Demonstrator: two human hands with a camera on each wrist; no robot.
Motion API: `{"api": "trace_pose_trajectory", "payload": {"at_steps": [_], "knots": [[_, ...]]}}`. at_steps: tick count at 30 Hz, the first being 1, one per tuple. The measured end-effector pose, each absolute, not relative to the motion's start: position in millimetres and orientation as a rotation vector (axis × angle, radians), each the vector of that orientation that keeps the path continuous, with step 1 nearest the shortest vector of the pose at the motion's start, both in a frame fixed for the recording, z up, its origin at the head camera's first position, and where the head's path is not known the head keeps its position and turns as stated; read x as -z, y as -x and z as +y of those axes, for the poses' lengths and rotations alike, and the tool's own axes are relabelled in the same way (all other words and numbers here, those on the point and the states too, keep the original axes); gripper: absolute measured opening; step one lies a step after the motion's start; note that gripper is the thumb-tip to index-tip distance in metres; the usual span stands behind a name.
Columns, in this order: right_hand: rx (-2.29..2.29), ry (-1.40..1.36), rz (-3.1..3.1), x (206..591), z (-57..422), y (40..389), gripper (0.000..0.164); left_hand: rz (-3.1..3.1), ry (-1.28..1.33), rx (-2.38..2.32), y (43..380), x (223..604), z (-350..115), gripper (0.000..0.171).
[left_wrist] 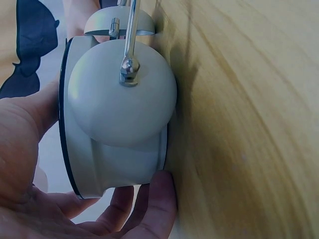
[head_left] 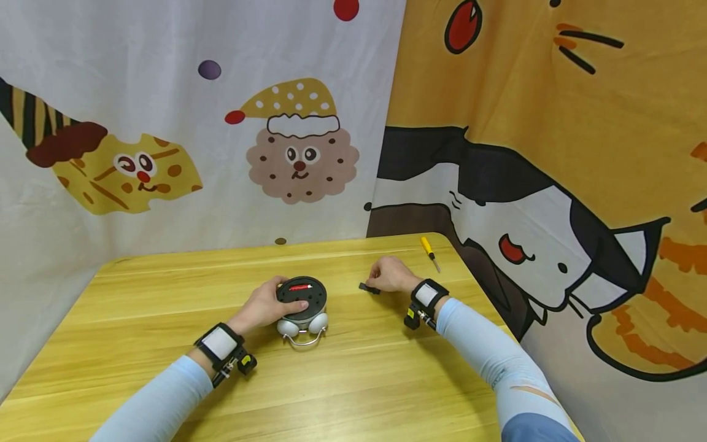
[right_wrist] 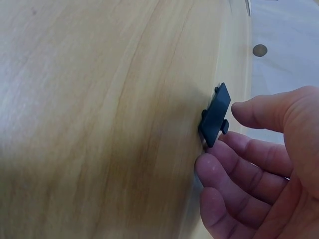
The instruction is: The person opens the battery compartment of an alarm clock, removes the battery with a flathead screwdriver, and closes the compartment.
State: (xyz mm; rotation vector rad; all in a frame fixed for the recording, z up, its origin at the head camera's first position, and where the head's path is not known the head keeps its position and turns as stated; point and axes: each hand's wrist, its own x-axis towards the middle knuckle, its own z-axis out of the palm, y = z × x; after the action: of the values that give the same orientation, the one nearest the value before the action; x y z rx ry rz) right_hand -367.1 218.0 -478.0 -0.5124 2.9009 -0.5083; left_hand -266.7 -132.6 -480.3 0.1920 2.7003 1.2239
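Observation:
A twin-bell alarm clock (head_left: 315,301) lies face down on the table, its black back up and its bells and handle toward me. In the back's open slot sits a red battery (head_left: 301,286). My left hand (head_left: 264,305) grips the clock from its left side, thumb across the back and fingers round the casing, low by the tabletop in the left wrist view. To the right, my right hand (head_left: 393,274) is at a small black battery cover (right_wrist: 216,114) on the table. Its fingertips are right at the cover's edge, and a narrow gap shows beside the thumb (right_wrist: 256,110).
A yellow-handled screwdriver (head_left: 427,247) lies near the far right corner of the wooden table (head_left: 342,380). Behind the table and along its right side hang printed curtains (head_left: 309,49). Each wrist wears a strapped camera.

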Motion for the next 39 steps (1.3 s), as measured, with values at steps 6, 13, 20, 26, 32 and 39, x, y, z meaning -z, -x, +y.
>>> {"api": "trace_pose_trajectory", "payload": {"at_steps": [6,13,20,26,32,39], "knots": [[0.489,0.502,2.911,477.5,219.1,367.7,0.019,2.703,-0.202,-1.222,266.7,479.1,-132.8,0.093],[0.491,0.533,2.922,472.8,220.0,372.5,0.017,2.702,-0.206,-1.232,266.8,477.8,-132.7,0.092],[0.505,0.557,2.947,467.4,219.8,373.1,0.018,2.697,-0.202,-1.231,267.7,478.4,-132.5,0.093],[0.503,0.541,2.961,466.2,220.1,374.0,0.019,2.694,-0.210,-1.239,267.8,479.8,-132.6,0.093],[0.549,0.511,2.960,460.7,222.4,373.1,0.018,2.691,-0.203,-1.250,267.3,482.2,-133.7,0.093],[0.572,0.489,2.978,457.5,227.6,374.2,0.018,2.687,-0.190,-1.246,266.9,483.1,-134.6,0.095]]}}
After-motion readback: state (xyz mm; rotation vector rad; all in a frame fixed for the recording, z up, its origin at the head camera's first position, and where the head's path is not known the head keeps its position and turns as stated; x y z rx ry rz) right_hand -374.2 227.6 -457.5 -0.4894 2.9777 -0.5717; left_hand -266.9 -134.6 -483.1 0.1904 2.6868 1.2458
